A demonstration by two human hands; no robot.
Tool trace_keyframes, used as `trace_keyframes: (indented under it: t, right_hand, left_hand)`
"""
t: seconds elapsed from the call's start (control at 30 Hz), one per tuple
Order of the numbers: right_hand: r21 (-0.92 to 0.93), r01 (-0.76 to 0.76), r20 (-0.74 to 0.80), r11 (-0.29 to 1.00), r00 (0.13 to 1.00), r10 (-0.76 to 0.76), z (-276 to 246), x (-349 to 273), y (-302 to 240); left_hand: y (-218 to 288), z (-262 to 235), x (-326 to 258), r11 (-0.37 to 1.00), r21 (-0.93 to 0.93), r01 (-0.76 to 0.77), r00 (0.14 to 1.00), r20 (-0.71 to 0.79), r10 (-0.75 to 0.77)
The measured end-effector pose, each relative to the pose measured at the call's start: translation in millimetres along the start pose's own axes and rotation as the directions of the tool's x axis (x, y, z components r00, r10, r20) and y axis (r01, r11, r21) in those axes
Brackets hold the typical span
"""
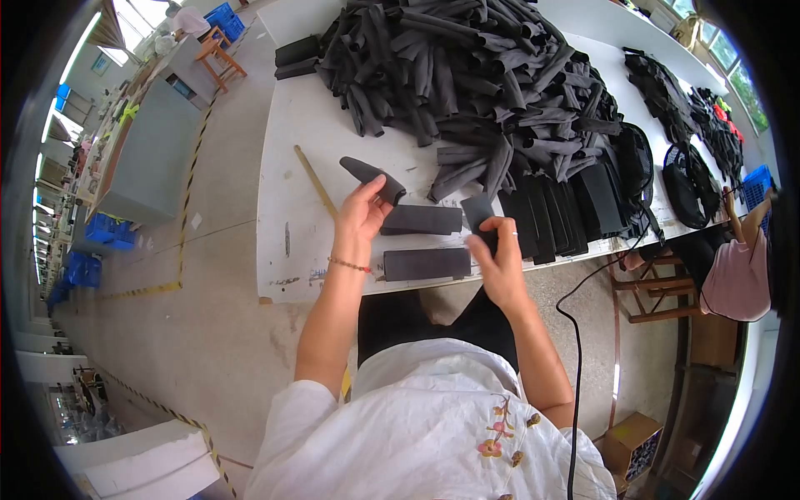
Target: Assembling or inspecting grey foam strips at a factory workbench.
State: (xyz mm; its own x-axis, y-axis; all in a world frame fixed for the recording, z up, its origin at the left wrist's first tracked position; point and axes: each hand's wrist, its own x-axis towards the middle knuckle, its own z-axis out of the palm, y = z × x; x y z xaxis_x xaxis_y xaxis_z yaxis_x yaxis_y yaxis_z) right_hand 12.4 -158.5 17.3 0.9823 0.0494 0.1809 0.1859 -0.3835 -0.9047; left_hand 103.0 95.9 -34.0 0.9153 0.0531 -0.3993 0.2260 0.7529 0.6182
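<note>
My left hand (pixel 360 218) grips a dark, curved fabric sleeve (pixel 367 172) between thumb and fingers, raised over the white table. In my right hand (pixel 505 271) is a flat black rectangular panel (pixel 477 210), pinched at its lower end. Between my hands two dark rectangular pieces lie on the table: a far stack (pixel 423 220) and a near piece (pixel 427 264) by the front edge. Beyond them rises a big heap of dark grey fabric tubes (pixel 467 75). Right of my right hand, black flat panels (pixel 546 215) lie in overlapping rows.
A wooden ruler-like strip (pixel 314 181) lies left of my left hand. Black bags (pixel 690 185) are farther right on the table (pixel 287 242). A black cable (pixel 575 333) hangs off the front edge. At the right sits a person in pink (pixel 737 279), near a wooden stool (pixel 654 292).
</note>
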Motion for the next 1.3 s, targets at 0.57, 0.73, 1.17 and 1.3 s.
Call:
trace_keyframes:
  t: [0.57, 0.73, 1.17, 1.3]
  right_hand:
    - [-0.328, 0.475, 0.084, 0.816, 0.875, -0.476, 0, 7, -15]
    - [-0.394, 0.479, 0.092, 0.784, 0.870, -0.485, -1, 11, -16]
    - [-0.592, 0.496, 0.113, 0.635, 0.831, -0.544, 1, 10, -17]
    - [-0.582, 0.499, 0.105, 0.641, 0.829, -0.550, 11, 8, -17]
  left_hand:
    - [-14, 20, -43, 0.997, -0.003, 0.078, 0.966, 0.248, -0.075]
    - [-16, 27, -51, 0.995, 0.002, 0.097, 0.962, 0.255, -0.094]
    - [-21, 41, -71, 0.998, 0.046, 0.054, 0.962, 0.267, -0.064]
    - [-26, 59, -90, 0.995, 0.089, -0.051, 0.969, 0.244, 0.028]
